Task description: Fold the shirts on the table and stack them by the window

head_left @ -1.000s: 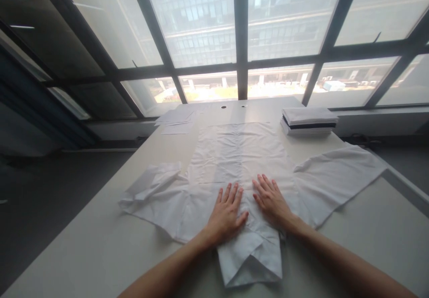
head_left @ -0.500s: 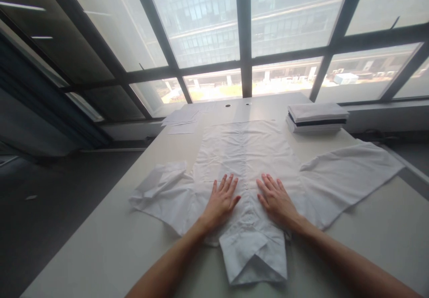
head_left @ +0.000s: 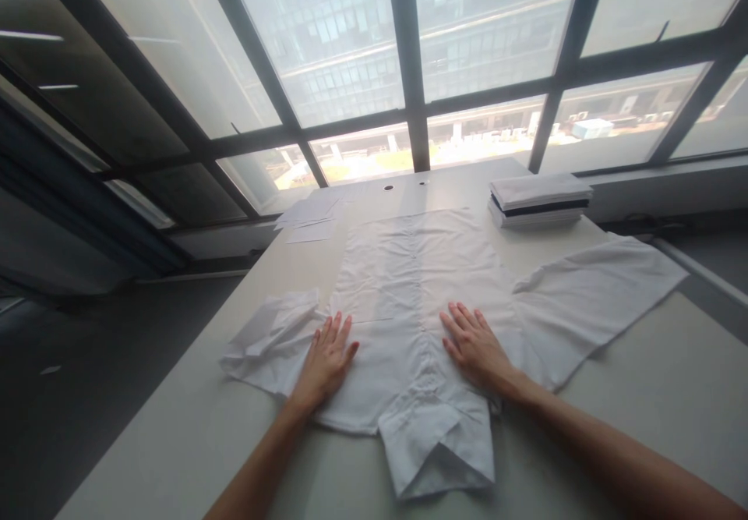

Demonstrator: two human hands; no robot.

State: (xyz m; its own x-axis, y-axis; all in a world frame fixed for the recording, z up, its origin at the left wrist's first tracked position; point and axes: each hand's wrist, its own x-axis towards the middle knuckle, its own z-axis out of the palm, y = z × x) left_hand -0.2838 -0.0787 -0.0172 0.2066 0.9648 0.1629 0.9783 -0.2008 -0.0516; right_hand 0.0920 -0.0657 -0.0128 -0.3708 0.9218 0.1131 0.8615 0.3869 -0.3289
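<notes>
A white shirt (head_left: 379, 372) lies spread front side up, its collar (head_left: 444, 458) toward me and its hem at the far end. Its buttoned front runs down the middle, with wrinkles around it. My left hand (head_left: 328, 356) rests flat near the left shoulder seam, fingers stretched out. On the other side of the button line, my right hand (head_left: 474, 344) lies flat on the cloth, fingers extended. The left sleeve (head_left: 269, 341) is bunched, while the right sleeve (head_left: 596, 302) stretches out to the table's right edge. Neither hand grips anything.
The shirt lies on a white table (head_left: 175, 442). At the back right sits a stack of folded cloths (head_left: 541, 196), mostly white with a dark layer. Paper sheets (head_left: 309, 216) lie at the back left. Large framed windows (head_left: 344, 37) stand behind, and a dark curtain (head_left: 58, 200) hangs left.
My left hand has slid left from near the button line to the shirt's left shoulder area. My right hand stays about where it was on the cloth. The camera view has shifted slightly.
</notes>
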